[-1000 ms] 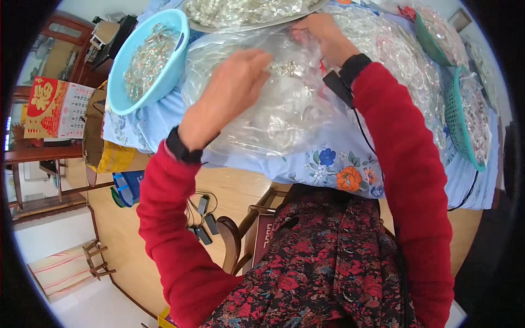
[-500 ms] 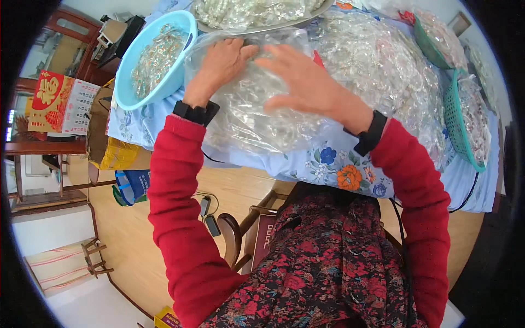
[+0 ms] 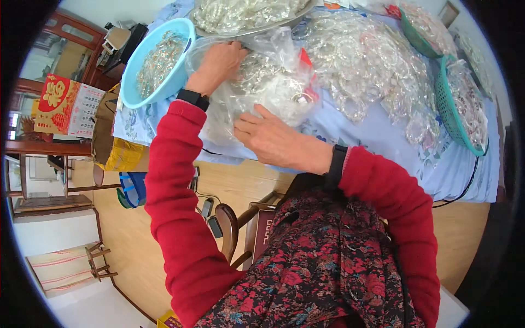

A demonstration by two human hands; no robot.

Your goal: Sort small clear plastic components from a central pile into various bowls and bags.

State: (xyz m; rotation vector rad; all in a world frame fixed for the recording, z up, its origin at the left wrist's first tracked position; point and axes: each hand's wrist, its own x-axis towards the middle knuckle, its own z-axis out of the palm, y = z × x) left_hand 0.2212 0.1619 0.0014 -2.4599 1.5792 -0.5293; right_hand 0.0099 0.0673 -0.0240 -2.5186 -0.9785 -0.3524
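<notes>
I see my left hand [image 3: 219,64] gripping the top of the clear bag [image 3: 262,87] near the counter's [image 3: 377,147] left edge, beside the blue bowl [image 3: 156,63]. My right hand [image 3: 273,143] lies open, fingers spread, against the bag's near side.

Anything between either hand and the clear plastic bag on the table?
Nothing visible. The left hand already grips the top of the clear plastic bag, and the right hand lies against its lower edge. The light blue bowl stands off to the left, the loose pile of shiny rings to the right.
</notes>
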